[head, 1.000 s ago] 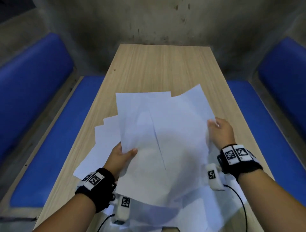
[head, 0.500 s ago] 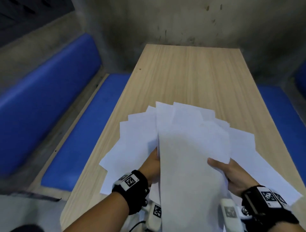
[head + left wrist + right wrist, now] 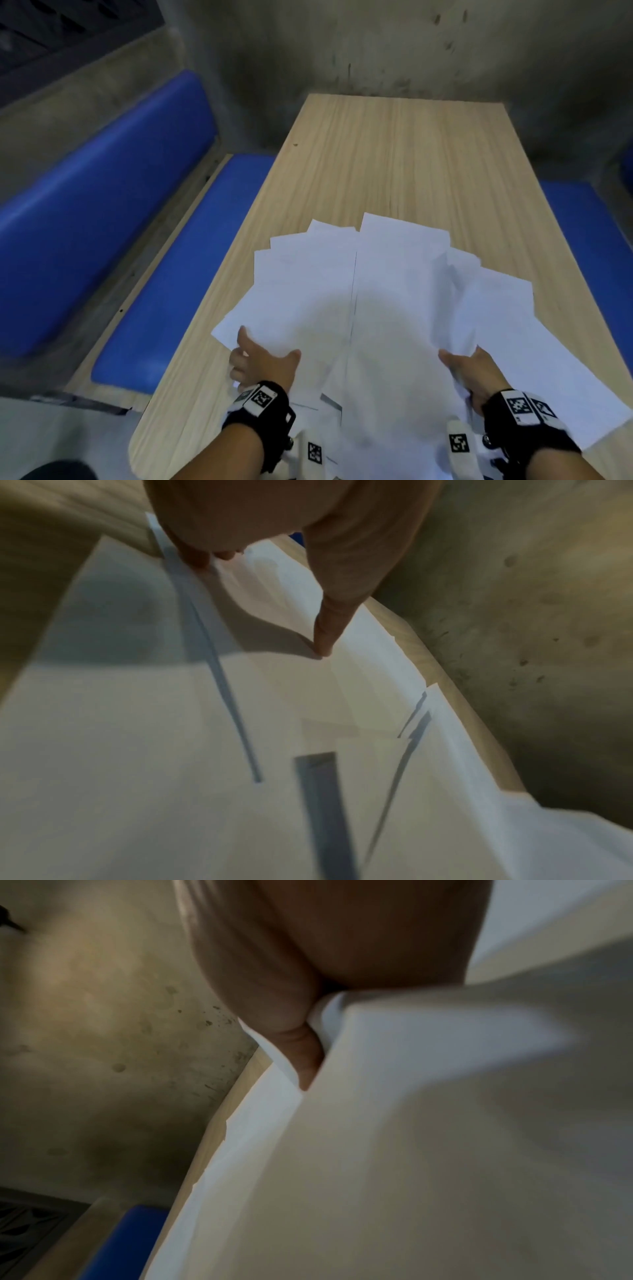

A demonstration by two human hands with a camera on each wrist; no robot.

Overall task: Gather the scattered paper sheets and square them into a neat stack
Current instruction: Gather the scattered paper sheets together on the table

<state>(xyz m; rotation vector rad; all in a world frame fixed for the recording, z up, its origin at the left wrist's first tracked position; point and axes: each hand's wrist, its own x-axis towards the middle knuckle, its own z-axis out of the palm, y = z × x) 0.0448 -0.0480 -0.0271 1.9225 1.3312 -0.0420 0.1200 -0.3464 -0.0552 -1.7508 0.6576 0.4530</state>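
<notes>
Several white paper sheets lie fanned out and overlapping on the near half of a long wooden table. My left hand grips the fan's left edge, thumb on top. In the left wrist view that thumb presses down on the sheets, with the fingers curled at the paper's edge. My right hand holds the right side of the pile. The right wrist view shows its thumb tucked between sheets and pinching them. One sheet reaches out to the right past that hand.
Blue padded bench seats run along both sides of the table, left and right, with a blue backrest on the left. A stained concrete wall closes off the table's far end. The table's near corner is at my left.
The raised sheets have come down into a flatter fan on the table. My hands have moved apart to the pile's left and right edges. My view has swung to the left.
</notes>
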